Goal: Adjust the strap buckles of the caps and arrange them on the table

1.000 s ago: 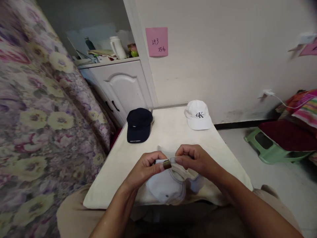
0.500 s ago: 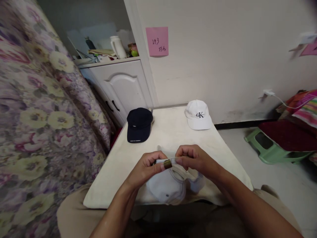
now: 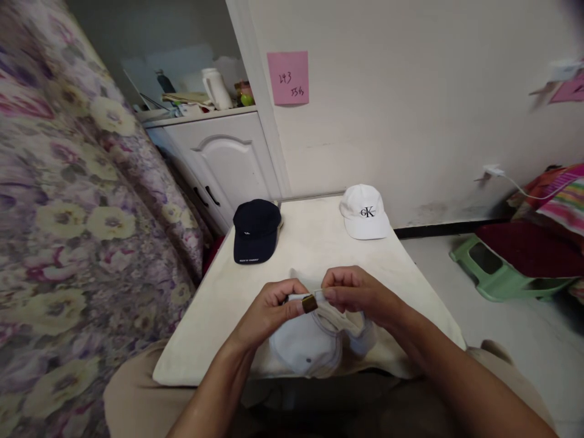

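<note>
A pale baseball cap [image 3: 303, 348] rests near the front edge of the table, its back strap turned up toward me. At the strap, my left hand [image 3: 269, 313] pinches the brass-coloured buckle [image 3: 309, 303] between thumb and fingers. Close by on the right, my right hand [image 3: 358, 292] grips the strap's end [image 3: 320, 296] with thumb and bent forefinger. Whether the strap end is inside the buckle I cannot tell. Part of the cap's right side lies hidden under my right hand and wrist.
A navy cap [image 3: 256, 230] sits at the table's back left, a white cap [image 3: 364, 212] with black letters at the back right. Both lie on the cream-covered table [image 3: 310, 237]. A floral curtain [image 3: 91, 243] hangs left; a green stool [image 3: 488, 274] stands on the right.
Both hands keep their hold on the cap's strap and buckle. The buckle has tilted slightly between the fingers; otherwise only a small shift of the view shows.
</note>
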### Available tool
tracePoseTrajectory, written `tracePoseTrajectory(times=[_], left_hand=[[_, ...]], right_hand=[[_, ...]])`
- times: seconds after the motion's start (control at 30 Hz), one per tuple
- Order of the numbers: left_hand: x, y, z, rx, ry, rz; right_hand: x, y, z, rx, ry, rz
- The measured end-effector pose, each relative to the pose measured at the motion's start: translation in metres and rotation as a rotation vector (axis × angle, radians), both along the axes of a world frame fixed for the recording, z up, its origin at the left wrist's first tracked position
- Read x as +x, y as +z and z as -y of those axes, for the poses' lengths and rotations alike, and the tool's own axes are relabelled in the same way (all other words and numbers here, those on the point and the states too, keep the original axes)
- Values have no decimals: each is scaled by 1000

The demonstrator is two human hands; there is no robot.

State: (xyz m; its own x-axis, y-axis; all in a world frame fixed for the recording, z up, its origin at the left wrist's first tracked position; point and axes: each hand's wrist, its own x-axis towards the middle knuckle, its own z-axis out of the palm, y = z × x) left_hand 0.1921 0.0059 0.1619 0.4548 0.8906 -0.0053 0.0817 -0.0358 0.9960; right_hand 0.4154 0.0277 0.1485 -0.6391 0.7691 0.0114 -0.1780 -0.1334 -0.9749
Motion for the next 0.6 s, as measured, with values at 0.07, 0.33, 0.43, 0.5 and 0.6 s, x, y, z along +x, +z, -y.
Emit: tracePoseTrajectory(times=[0.07,0.33,0.43,0.5,0.6], left_hand=[[0,0,0,3,5,-3],[2,-1,-1,14,16,-28],[2,-1,-2,20,21,-42],[3,-1,-2,30,24,-59],[3,-2,-2,26,25,-81]], right_hand=[[0,-2,-1,-23,20,-26],[1,-5,-7,-20,107,-38],[3,-5,-9,15,112,-24],[4,-6,-11,47,105,-20],[4,-6,-11,72,113,-16]])
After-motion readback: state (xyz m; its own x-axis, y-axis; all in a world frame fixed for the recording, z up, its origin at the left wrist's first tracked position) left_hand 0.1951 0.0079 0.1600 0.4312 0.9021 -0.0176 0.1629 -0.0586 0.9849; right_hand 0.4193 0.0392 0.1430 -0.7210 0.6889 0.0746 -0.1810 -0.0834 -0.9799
